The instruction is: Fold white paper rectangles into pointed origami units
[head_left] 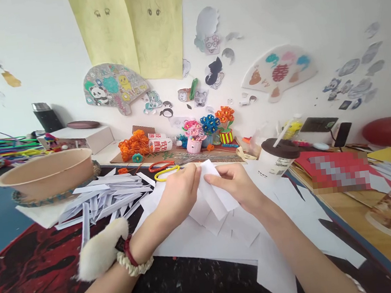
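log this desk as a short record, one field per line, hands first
left hand: gripping folded white paper
right hand: pinching the same paper
under hands: loose white paper sheets
left side: pile of narrow folded white paper strips, round beige basin
right side: translucent cup with dark brown lid and white straw
back: fuzzy blue flowers

Passage in front, obstacles either side
There is room over the black mat between the forearms; folded strips and basin block the left, the cup the right, the gap behind it hard to judge.
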The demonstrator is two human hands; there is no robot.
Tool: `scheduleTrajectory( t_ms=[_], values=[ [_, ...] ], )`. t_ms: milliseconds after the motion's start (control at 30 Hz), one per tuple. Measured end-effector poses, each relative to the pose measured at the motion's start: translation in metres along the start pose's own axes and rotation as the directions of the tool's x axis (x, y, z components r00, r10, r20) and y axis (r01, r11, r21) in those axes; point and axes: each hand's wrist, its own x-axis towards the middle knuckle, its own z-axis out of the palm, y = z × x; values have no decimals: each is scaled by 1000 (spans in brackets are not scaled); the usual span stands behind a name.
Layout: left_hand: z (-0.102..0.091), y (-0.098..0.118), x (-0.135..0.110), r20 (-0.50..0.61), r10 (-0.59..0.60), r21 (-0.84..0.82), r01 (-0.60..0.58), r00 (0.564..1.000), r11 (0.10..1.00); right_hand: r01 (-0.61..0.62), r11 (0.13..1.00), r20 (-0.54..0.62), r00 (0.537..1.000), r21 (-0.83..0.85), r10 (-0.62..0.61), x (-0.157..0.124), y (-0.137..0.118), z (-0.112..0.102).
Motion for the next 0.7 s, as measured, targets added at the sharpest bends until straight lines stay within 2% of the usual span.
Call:
scheduleTrajectory(
  t_ms=[100, 200, 400, 433, 500, 567, 600, 633, 700],
  values=[
    [-2, 1, 1, 28, -82, -102, 84, 996, 991, -25, 1000, -2, 1000, -8, 25, 1, 2, -2],
    [-7, 2, 3, 93, -111, -216, 129, 990, 968, -16, 1000, 59, 998, -21, 17, 2, 2, -6],
    [-14, -3, 7, 193, -147, -437, 219, 970, 872, 46, 977, 101, 995, -207, -25, 2, -2, -12],
    [-14, -4, 7, 191, -176, -472, 247, 966, 846, 62, 969, 66, 997, -238, -47, 3, -2, -12],
    [-16, -4, 9, 146, -265, -547, 301, 953, 781, 93, 954, -86, 989, -285, -122, 6, -1, -13],
    [-18, -2, 10, 109, -367, -631, 350, 924, 692, 92, 966, -293, 942, -241, -163, 9, 2, -14],
    [-18, -1, 10, 110, -411, -673, 372, 905, 639, 76, 982, -372, 918, -173, -137, 10, 4, -14],
    [-18, 0, 10, 125, -444, -710, 393, 887, 585, 53, 995, -407, 910, -90, -86, 11, 5, -13],
    [-16, 2, 9, 174, -487, -768, 428, 856, 477, -7, 998, -328, 944, 65, 28, 10, 6, -8]
  ],
)
